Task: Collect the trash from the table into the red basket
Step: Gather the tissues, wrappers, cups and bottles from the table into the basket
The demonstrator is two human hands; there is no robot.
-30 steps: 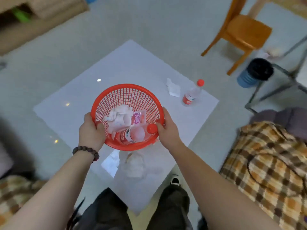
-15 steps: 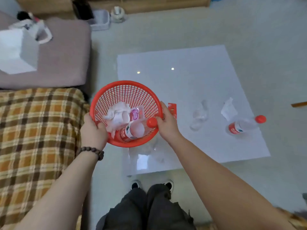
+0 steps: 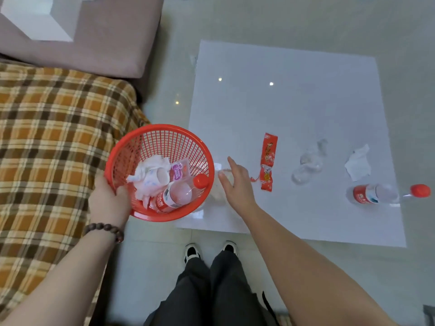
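Observation:
My left hand (image 3: 109,200) grips the near-left rim of the red basket (image 3: 150,137), held off the white table's (image 3: 294,102) left front corner. Inside lie crumpled tissue (image 3: 150,175), a small pink packet (image 3: 177,172) and a red-capped plastic bottle (image 3: 179,196). My right hand (image 3: 236,184) is off the basket, fingers spread, hovering over a pale crumpled piece (image 3: 224,174) at the table's near-left. On the table lie a red wrapper (image 3: 268,161), a clear crumpled plastic (image 3: 308,164), a white tissue (image 3: 357,164) and a second red-capped bottle (image 3: 376,194).
A plaid-covered sofa (image 3: 54,142) fills the left, with a mauve cushion (image 3: 98,43) and a white box (image 3: 40,17) beyond it. My legs and shoes (image 3: 209,252) stand on the tiled floor (image 3: 282,17) just before the table's front edge.
My right hand has let go of the basket rim and moved right with fingers spread. My left hand alone holds the basket. The view has shifted closer to the table.

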